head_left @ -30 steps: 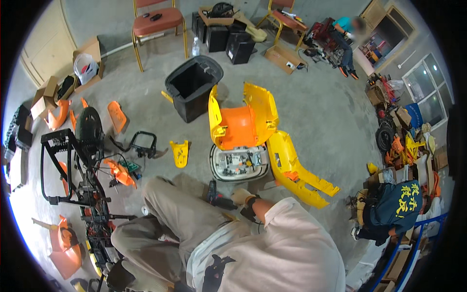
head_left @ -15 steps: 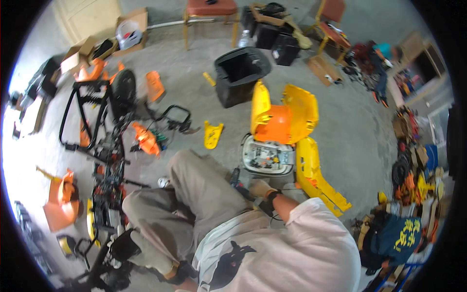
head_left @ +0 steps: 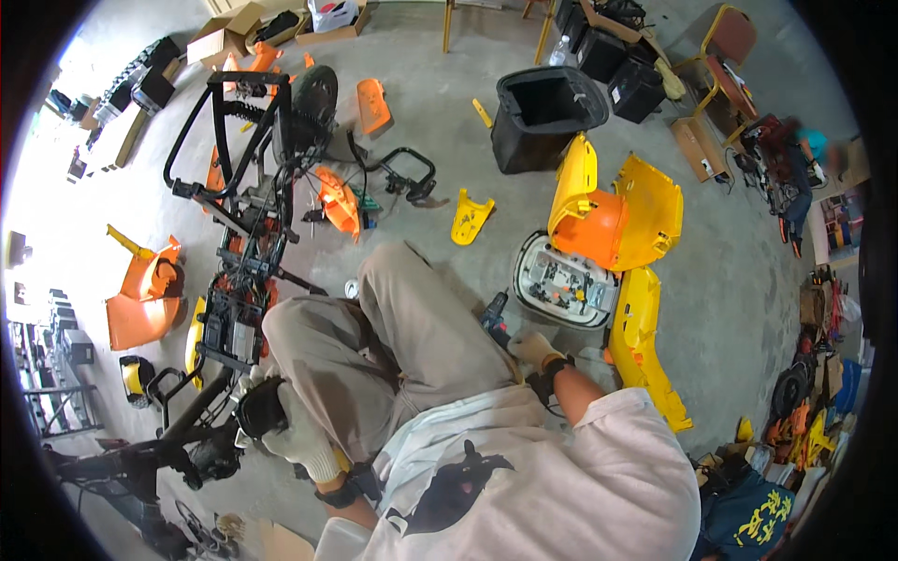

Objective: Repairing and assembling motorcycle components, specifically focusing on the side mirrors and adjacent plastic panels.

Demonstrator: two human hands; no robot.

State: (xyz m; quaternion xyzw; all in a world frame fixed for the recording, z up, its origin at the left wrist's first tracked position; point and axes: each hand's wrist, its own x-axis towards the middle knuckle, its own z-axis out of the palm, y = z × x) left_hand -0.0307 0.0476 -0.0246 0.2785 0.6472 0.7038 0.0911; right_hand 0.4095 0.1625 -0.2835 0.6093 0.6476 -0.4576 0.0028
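Observation:
My left hand, in a pale glove, grips a rounded black part beside the black vehicle frame at left. My gloved right hand is closed on a power drill lying by my bent knee. Beyond it sit a white tray of small fittings, a yellow body panel with an orange centre and a long yellow panel. A small yellow piece and a cracked-looking orange piece lie on the floor.
A black bin, chairs, boxes and orange panels surround me. A person in teal sits at upper right; another in a dark shirt is at lower right. Piled parts line the right side.
My view has swung, shifting the scene rightward and upward in the picture. My left hand and its black part show more fully now; my right hand stays at the drill.

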